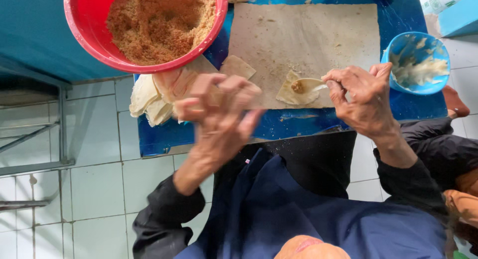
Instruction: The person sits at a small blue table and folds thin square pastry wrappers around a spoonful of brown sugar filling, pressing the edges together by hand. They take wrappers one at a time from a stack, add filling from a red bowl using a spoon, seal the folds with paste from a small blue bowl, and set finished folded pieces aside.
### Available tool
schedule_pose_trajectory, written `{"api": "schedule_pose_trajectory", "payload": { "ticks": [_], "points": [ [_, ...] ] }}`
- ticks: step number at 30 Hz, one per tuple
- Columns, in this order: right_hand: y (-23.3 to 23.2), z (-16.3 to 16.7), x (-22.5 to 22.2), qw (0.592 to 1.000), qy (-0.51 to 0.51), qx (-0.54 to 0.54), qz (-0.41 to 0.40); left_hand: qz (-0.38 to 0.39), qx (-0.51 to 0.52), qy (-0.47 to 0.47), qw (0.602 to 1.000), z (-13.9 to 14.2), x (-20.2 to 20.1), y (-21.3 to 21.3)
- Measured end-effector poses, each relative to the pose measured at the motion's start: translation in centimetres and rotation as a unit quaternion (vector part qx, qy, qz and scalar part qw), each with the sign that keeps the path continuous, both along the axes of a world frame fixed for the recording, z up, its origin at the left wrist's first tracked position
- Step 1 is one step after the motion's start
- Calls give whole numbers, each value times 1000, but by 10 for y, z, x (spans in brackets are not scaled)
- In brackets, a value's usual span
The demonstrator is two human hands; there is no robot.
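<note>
My right hand [366, 102] pinches a pale spoon [311, 83] whose tip carries a brown lump of filling. The spoon rests over a thin square dough wrapper [291, 94] on a tan board [308, 35]. My left hand [219, 114] is blurred, fingers curled and apart, hovering at the board's near left corner beside a stack of pale wrappers [147, 97]. Whether it holds a wrapper is unclear. Another single wrapper [238, 66] lies on the board just beyond it.
A red bowl [87, 35] of brown crumbly filling stands at the far left. A small blue bowl [401, 45] with white paste sits right of the board. All rest on a blue table [164, 137]. A metal rack [35, 137] stands on the tiled floor to the left.
</note>
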State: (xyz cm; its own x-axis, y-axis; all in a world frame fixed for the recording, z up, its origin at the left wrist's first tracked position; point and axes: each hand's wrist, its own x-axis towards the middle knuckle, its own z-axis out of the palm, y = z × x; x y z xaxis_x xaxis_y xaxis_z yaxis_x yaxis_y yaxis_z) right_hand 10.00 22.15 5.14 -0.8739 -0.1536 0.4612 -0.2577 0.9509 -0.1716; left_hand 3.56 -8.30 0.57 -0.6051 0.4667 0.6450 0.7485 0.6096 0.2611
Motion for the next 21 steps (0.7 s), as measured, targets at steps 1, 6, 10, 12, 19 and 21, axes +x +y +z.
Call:
{"api": "schedule_pose_trajectory", "payload": {
  "ticks": [1,6,10,12,19,21],
  "points": [
    [1,-2,1,999,17,28,4,-3,-15,19,1000,1,3,20],
    [5,-4,10,991,67,111,2,2,-63,27,998,5,-2,52],
    [4,-5,11,987,84,140,2,-24,-44,7,999,-1,-2,55],
    [4,-6,10,987,83,136,8,-32,-37,5,999,-3,0,56],
    [9,-8,12,990,69,124,4,-38,-17,-19,999,-5,-6,60],
    [10,-8,14,986,72,148,0,-40,-17,-20,999,-6,-6,60]
  ]
}}
